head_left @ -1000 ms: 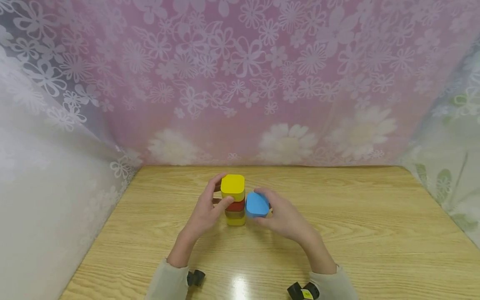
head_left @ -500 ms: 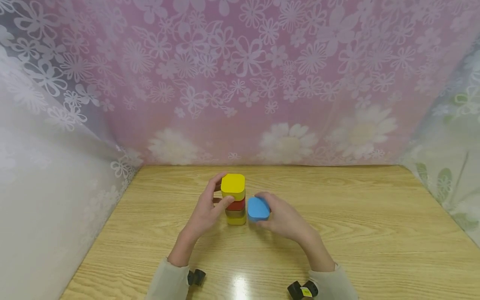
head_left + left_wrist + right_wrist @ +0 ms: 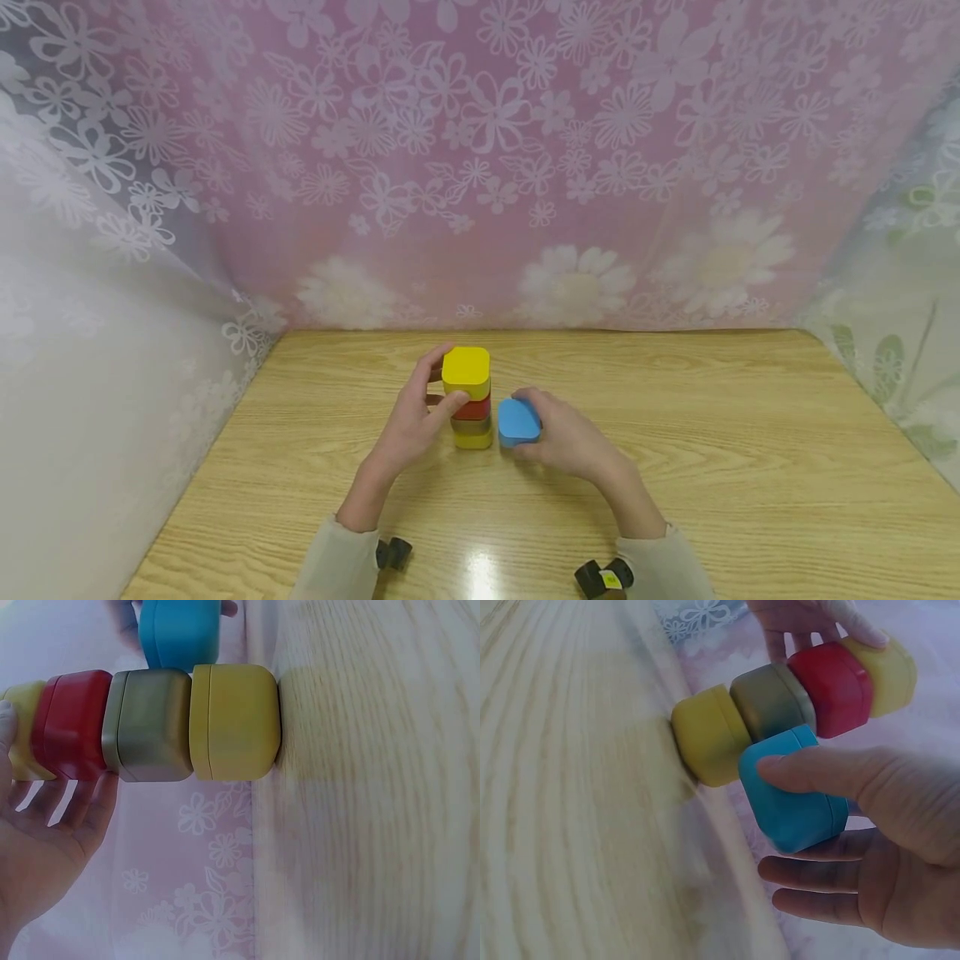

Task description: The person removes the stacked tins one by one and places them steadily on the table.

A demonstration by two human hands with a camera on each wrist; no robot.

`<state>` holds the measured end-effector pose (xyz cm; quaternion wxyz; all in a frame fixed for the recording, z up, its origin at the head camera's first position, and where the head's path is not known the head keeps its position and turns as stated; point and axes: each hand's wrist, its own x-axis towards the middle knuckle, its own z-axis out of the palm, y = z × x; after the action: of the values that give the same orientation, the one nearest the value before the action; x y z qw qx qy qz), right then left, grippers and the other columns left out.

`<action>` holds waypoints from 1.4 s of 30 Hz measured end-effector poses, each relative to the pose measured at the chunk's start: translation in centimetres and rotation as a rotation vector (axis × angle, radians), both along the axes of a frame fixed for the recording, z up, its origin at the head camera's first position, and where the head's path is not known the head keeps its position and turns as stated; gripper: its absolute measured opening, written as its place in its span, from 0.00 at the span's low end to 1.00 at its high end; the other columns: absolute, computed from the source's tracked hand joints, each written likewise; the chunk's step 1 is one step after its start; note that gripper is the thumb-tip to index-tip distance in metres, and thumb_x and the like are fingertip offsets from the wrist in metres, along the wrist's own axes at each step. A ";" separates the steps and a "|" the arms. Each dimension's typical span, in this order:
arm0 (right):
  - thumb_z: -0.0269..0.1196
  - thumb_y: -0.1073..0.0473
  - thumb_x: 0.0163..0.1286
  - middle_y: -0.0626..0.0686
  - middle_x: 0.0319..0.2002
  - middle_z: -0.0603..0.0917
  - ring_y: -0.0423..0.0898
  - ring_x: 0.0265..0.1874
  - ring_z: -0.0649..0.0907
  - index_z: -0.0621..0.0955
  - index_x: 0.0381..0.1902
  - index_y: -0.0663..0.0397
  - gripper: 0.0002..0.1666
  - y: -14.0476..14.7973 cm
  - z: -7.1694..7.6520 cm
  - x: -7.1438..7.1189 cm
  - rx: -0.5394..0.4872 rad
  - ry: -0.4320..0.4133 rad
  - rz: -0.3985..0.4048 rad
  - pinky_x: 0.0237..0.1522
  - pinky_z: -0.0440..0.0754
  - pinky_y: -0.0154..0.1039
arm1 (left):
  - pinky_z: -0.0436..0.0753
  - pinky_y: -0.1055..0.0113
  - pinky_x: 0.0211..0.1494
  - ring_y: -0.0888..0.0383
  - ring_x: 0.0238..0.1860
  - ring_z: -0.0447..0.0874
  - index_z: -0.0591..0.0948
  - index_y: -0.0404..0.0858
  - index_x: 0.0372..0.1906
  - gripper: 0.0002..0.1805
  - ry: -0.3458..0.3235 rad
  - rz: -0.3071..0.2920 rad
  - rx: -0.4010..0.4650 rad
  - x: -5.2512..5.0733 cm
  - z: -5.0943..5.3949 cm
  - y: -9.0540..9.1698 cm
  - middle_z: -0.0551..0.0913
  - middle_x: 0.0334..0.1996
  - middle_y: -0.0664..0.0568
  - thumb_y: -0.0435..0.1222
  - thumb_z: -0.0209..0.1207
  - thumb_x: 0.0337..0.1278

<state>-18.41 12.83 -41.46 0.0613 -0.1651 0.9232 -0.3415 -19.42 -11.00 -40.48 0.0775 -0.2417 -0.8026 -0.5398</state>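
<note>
Four rounded boxes stand stacked on the table: a yellow one (image 3: 235, 721) at the bottom, then a gold-brown one (image 3: 154, 724), a red one (image 3: 75, 724) and another yellow one (image 3: 467, 367) on top. My left hand (image 3: 408, 421) grips the upper part of the stack, thumb on the near side of the top yellow box and fingers behind. Just right of the stack, my right hand (image 3: 573, 437) pinches a blue box (image 3: 518, 422) between thumb and fingers. A narrow gap parts it from the stack in the head view; whether it touches the table is unclear.
The wood-grain table (image 3: 720, 433) runs back to a pink flowered curtain (image 3: 480, 167). Pale patterned cloth (image 3: 97, 333) hangs at the left, with more at the right. Black devices (image 3: 603, 578) are at both wrists.
My right hand has brought the blue box slightly toward me and to the right, widening its gap from the stack. My left hand and the stack look almost unmoved.
</note>
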 end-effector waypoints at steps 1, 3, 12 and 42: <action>0.77 0.59 0.55 0.56 0.61 0.78 0.55 0.55 0.80 0.71 0.66 0.51 0.42 0.0 -0.1 0.0 0.001 -0.002 -0.002 0.56 0.79 0.57 | 0.80 0.54 0.53 0.46 0.60 0.73 0.58 0.44 0.76 0.36 -0.001 -0.001 0.001 0.0 0.0 0.0 0.72 0.63 0.45 0.37 0.59 0.69; 0.77 0.59 0.55 0.56 0.60 0.78 0.55 0.55 0.80 0.71 0.66 0.51 0.42 0.0 -0.5 -0.2 0.004 -0.006 -0.005 0.56 0.79 0.57 | 0.80 0.55 0.53 0.46 0.60 0.73 0.58 0.44 0.76 0.36 0.000 -0.003 0.004 0.0 0.0 0.0 0.72 0.63 0.45 0.37 0.60 0.68; 0.76 0.60 0.56 0.58 0.60 0.78 0.55 0.55 0.80 0.71 0.67 0.52 0.42 0.0 -2.1 -0.8 0.013 -0.007 0.005 0.57 0.79 0.57 | 0.81 0.57 0.52 0.48 0.60 0.74 0.58 0.44 0.76 0.36 0.011 -0.009 -0.001 0.0 0.0 -0.1 0.72 0.63 0.45 0.37 0.59 0.68; 0.74 0.58 0.59 0.58 0.64 0.75 0.58 0.60 0.76 0.68 0.72 0.49 0.45 0.1 -3.2 -1.2 0.034 0.000 -0.006 0.59 0.76 0.58 | 0.80 0.56 0.53 0.50 0.59 0.73 0.58 0.45 0.76 0.34 -0.012 -0.016 0.004 -0.2 -0.3 -0.2 0.72 0.62 0.47 0.40 0.58 0.70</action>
<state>-19.58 12.90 -44.63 0.0629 -0.1611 0.9294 -0.3261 -19.65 -11.21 -40.74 0.0690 -0.2447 -0.8002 -0.5432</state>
